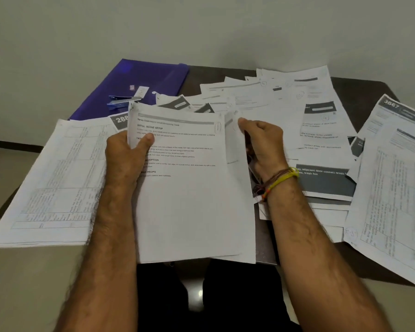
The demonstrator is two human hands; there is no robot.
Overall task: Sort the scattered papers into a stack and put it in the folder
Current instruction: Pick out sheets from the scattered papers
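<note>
A small stack of printed papers (189, 188) was held upright-tilted above the near edge of a dark table (359, 92), seen from above by a head-worn camera. The left hand (125, 154) gripped the stack's left edge, its thumb (146, 140) pressed flat on the top sheet's front and the other fingers hidden behind the paper. The right hand (264, 144) held the stack's right edge, the thumb laid along the front and the fingers curled behind; whether those fingers were spread or pressed together could not be told. A sheet behind the top one stood out a little to the right and below.

Braided wristbands (278, 180), yellow and brown, were worn on the right wrist.

More loose papers (285, 101) were fanned across the table's far and right parts, overlapping one another. A tabled sheet (50, 183) lay at the left, overhanging the table edge, and further tabled sheets (393, 188) lay at the right.

A purple folder (139, 80) lay closed at the table's far left corner, well apart from the held stack. A blue and silver stapler (120, 103) rested on the folder's near part, just behind the held stack's top edge.
</note>
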